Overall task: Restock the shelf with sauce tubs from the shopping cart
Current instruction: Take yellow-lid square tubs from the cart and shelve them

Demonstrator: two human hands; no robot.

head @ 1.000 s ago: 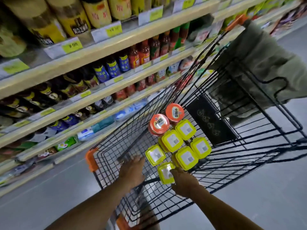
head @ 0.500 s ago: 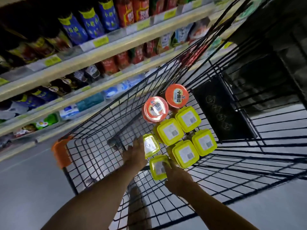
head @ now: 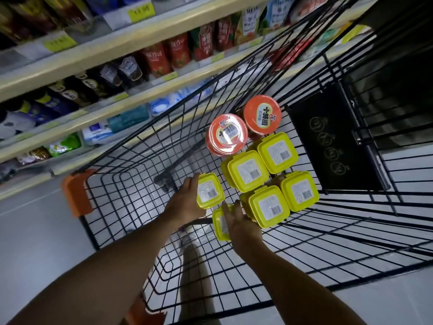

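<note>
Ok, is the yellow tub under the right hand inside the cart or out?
Inside: the yellow tub sits within the cart walls beside other tubs, the right hand holding it.

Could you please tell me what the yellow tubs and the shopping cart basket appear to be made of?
Yellow tubs: likely moulded plastic, smooth and glossy, with rounded corners and white paper-looking barcode labels on the lids.
Shopping cart: metal-looking wire in a welded grid, black coated; its orange corner bumper looks like matte plastic.

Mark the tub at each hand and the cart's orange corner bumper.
Left-hand tub (head: 209, 193): head view, white label on its lid.
Right-hand tub (head: 219, 227): head view, bare left part of its lid.
Orange corner bumper (head: 76, 193): head view, middle of its face.
</note>
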